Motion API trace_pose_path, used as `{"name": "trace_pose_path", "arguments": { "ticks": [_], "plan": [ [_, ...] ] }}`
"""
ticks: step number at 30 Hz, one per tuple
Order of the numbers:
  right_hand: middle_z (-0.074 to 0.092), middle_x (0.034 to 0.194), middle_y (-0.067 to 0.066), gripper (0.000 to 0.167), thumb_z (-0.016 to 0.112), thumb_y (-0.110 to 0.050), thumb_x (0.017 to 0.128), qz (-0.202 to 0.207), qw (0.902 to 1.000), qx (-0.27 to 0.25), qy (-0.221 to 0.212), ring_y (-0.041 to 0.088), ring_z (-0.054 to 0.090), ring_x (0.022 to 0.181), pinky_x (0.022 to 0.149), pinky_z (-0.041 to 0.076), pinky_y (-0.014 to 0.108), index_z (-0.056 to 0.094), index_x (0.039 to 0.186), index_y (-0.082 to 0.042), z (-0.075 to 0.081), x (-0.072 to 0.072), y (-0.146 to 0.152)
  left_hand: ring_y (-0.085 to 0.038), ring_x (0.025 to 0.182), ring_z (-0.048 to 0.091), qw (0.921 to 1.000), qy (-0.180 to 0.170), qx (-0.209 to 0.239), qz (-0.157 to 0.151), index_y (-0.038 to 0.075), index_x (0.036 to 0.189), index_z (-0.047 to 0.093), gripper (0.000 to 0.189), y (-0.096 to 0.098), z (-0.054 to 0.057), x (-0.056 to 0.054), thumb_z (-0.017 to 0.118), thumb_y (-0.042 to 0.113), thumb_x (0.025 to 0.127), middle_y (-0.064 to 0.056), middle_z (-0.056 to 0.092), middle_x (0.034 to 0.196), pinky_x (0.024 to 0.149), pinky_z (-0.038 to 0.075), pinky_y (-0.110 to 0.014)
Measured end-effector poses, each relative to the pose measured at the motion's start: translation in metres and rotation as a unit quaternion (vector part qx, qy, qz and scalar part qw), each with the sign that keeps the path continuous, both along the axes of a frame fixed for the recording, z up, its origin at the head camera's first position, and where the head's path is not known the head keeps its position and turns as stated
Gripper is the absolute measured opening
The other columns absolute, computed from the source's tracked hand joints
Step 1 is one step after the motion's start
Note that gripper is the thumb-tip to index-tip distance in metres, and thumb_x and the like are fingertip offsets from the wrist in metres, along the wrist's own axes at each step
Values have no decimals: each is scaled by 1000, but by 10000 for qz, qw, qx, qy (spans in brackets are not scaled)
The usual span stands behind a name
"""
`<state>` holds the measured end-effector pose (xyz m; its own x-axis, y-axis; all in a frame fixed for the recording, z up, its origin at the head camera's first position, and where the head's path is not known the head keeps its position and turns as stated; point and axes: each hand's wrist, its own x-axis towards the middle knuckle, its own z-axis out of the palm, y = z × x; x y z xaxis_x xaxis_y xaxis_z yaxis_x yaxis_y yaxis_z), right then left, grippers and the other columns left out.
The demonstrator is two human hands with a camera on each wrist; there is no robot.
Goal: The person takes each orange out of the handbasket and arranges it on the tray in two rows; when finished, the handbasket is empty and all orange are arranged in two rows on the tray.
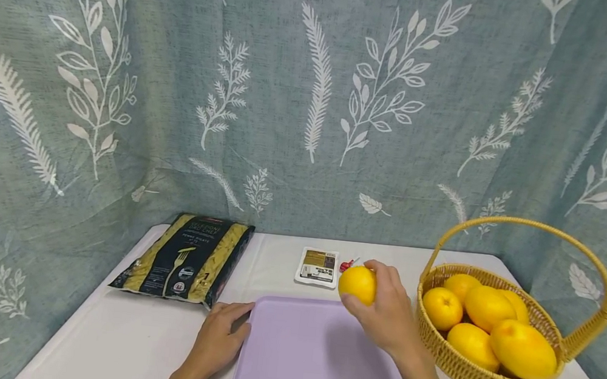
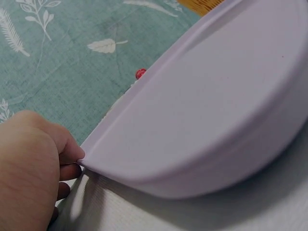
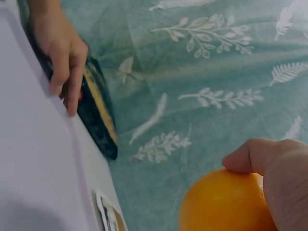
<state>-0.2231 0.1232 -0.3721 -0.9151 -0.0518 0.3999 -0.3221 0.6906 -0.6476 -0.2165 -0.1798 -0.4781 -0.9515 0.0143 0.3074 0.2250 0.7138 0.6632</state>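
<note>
In the head view, my right hand [image 1: 387, 310] grips an orange [image 1: 358, 284] between thumb and fingers, above the far right part of a pale purple tray [image 1: 288, 347]. The right wrist view shows the same orange [image 3: 224, 204] beneath my thumb [image 3: 245, 156]. My left hand [image 1: 219, 335] touches the tray's far left corner, its index finger and thumb spread along the rim. Seen from the left wrist, the fingertips meet the rim at that corner, and the tray [image 2: 192, 106] stretches away to the right.
A wicker basket [image 1: 474, 377] with a tall handle holds several yellow fruits at the right. A bag of penne pasta [image 1: 184, 260] lies far left. Behind the tray are a small labelled packet [image 1: 318, 267] and a small red item [image 1: 347, 266]. A patterned curtain [image 1: 266, 119] hangs behind.
</note>
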Motion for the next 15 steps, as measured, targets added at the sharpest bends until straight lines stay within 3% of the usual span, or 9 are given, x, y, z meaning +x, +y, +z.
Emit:
{"name": "trace_pose_path", "arguments": {
  "ticks": [9,15],
  "plan": [
    [43,130,16,65,65,-28,94,401,9962,-663,-398,28,58,88,72,50,35,38,151,-18,2,-4,-25,-23,111,57,10000,17,-11,9,8,127,71,37,1,-1,-1,66,9,90,-4,71,125,101,45,-49],
    [43,126,16,60,67,-27,91,248,9925,-1193,-49,28,59,89,73,51,34,46,147,-21,-4,-7,-38,-23,111,57,10000,-22,-19,-3,8,127,71,37,1,1,0,66,8,90,-4,71,124,100,46,-50]
  ]
}}
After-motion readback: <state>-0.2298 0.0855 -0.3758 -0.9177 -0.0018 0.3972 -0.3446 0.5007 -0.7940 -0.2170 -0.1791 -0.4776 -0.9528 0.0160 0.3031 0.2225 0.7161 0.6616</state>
